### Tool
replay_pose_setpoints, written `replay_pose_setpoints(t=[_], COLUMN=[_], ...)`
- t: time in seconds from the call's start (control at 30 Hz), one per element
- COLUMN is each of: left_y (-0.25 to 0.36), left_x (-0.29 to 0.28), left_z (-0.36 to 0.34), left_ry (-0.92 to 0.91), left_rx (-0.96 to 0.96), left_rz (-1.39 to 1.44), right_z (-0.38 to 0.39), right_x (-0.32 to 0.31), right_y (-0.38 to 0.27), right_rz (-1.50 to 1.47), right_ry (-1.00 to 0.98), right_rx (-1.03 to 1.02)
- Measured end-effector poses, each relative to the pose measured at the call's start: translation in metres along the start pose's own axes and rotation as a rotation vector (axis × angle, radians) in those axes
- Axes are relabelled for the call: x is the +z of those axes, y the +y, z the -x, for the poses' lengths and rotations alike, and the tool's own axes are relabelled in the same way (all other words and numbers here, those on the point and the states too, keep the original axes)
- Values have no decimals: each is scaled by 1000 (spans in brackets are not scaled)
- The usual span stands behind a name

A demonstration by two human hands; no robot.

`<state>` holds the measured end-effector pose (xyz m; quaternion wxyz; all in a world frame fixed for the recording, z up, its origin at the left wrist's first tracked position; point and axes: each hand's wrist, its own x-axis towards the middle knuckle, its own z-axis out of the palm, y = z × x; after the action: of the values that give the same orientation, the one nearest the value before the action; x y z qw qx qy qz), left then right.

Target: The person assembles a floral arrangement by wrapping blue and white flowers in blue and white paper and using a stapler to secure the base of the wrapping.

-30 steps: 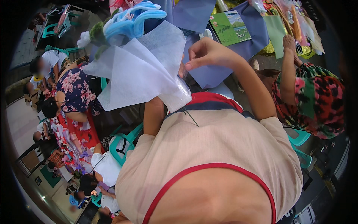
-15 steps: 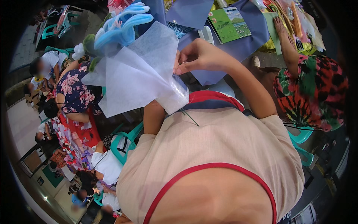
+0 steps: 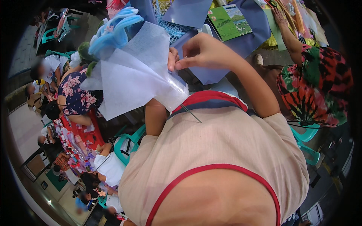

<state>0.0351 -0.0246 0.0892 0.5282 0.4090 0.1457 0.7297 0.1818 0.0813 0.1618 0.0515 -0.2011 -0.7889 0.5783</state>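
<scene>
A bouquet of fuzzy blue flowers [image 3: 120,32] with green fuzzy leaves [image 3: 86,52] leans to the upper left, wrapped in white translucent paper [image 3: 128,79]. Clear shiny tape or film binds the gathered base [image 3: 175,90], and thin green stems [image 3: 191,113] stick out below it toward my shirt. My left hand [image 3: 172,59] grips the bouquet from behind, mostly hidden by the wrapping. Thumb and fingertips of my right hand [image 3: 205,51] meet in a pinch beside the left fingertips; what they hold is too small to make out.
Ahead lie dark blue sheets [image 3: 188,13], blue netting [image 3: 163,13] and a green box [image 3: 230,22]. At the right a person in a patterned red garment [image 3: 313,86] reaches to the table. People sit by a red-covered table [image 3: 88,132] at the left, near a green chair [image 3: 126,148].
The bouquet has shifted slightly left and down. My left fingertips show more clearly now, and the right hand remains in a pinch beside them.
</scene>
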Motion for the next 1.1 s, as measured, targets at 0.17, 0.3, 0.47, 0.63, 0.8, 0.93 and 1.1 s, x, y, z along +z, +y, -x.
replay_pose_setpoints(t=[0.17,0.3,0.47,0.63,0.8,0.93,1.1], left_y=[8,2,-3,0,-1,1,1], left_x=[-5,-13,-19,-24,-20,-20,-22], left_z=[-2,-7,-9,-3,-3,-3,-3], left_ry=[-50,-176,-297,-237,-181,-144,-116], left_rx=[-16,-34,-33,-80,-71,-75,-74], left_rz=[-73,-1,24,67,61,46,31], right_z=[8,0,-4,-9,-13,-16,-19], right_x=[-15,-14,-16,-17,-12,-5,4], right_y=[-7,0,8,8,10,10,13], right_rz=[2,-18,-245,-229,-173,-165,-184], right_ry=[106,95,-122,-113,-72,-33,-48], right_rx=[-43,-104,-5,4,28,24,24])
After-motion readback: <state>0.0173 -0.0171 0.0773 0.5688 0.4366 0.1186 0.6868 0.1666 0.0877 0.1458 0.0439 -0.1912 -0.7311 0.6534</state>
